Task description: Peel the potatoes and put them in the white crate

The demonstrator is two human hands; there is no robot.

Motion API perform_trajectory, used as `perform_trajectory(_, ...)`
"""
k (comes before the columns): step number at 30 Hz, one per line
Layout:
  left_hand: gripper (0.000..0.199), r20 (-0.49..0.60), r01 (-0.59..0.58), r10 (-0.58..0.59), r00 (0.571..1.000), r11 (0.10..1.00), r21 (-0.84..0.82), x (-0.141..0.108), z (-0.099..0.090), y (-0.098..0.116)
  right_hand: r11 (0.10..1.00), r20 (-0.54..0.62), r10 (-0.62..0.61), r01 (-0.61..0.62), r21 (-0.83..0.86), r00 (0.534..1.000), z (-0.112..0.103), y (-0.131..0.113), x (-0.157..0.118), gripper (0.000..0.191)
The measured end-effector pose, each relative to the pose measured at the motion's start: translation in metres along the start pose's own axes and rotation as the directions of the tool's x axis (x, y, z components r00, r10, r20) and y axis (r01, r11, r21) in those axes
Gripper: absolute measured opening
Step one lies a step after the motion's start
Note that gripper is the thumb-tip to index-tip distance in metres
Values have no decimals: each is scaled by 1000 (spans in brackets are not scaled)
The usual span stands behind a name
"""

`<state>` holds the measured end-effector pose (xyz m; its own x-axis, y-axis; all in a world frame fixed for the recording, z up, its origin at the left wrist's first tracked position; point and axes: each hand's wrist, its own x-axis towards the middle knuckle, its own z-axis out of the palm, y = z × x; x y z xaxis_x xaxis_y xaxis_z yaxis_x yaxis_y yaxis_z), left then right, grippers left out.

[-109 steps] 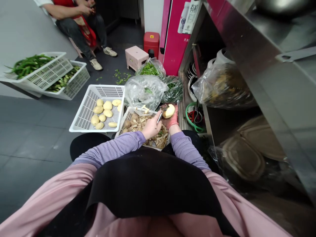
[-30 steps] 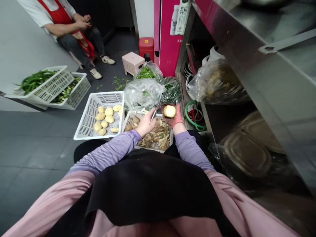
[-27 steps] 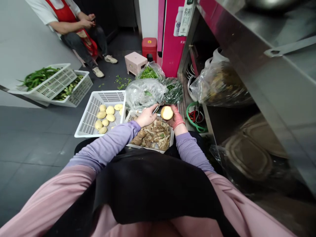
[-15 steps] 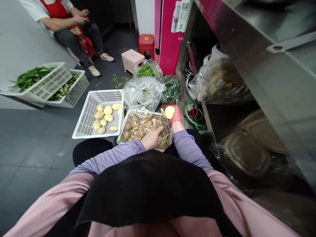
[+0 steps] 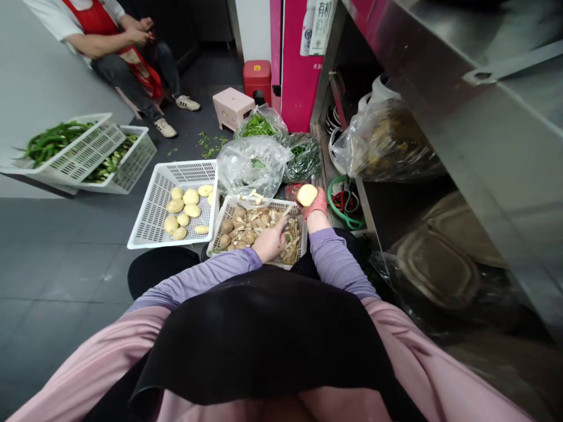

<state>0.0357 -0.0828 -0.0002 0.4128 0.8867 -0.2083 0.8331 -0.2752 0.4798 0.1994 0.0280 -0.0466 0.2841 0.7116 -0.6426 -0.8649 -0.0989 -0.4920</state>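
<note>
My left hand, bare, is closed on the dark handle of a peeler above a white basket of unpeeled potatoes and peelings. A pale strip of peel lies by the peeler's end. My right hand, in a pinkish-red glove, grips a partly peeled potato over the basket's right back corner. The potato's pale face is turned up, with brown skin at its left edge. To the left, a larger white basket holds several peeled potatoes.
Plastic bags of greens lie behind the baskets. Crates of green peppers stand at the left. A seated person in a red apron is at the back left. Steel shelving and a green basket are at the right.
The potato in my right hand has turned and shifted slightly. My left hand with the peeler has drawn a little away from it, and the camera view has shifted slightly.
</note>
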Motion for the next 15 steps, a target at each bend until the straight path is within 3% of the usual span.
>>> perform_trajectory(5,68,-124,-18,18,992,1000,5,23,-12,9,995,-13,104,-104,6,994,3,-3,-13,32)
perform_trajectory(8,69,-58,-41,39,998,999,-20,16,-1,16,997,-61,83,-82,15,995,5,-3,-18,38)
perform_trajectory(11,67,-32,-22,19,999,995,-98,-1,1,8,996,-60,87,-86,23,994,4,-8,-21,41)
perform_trajectory(13,66,-129,-18,-2,992,988,-154,0,-15,-1,988,18,151,-151,10,988,4,-12,-24,44)
perform_trajectory(15,66,-220,-67,24,975,979,-192,17,-44,-8,974,115,226,-223,-39,967,4,-13,-27,45)
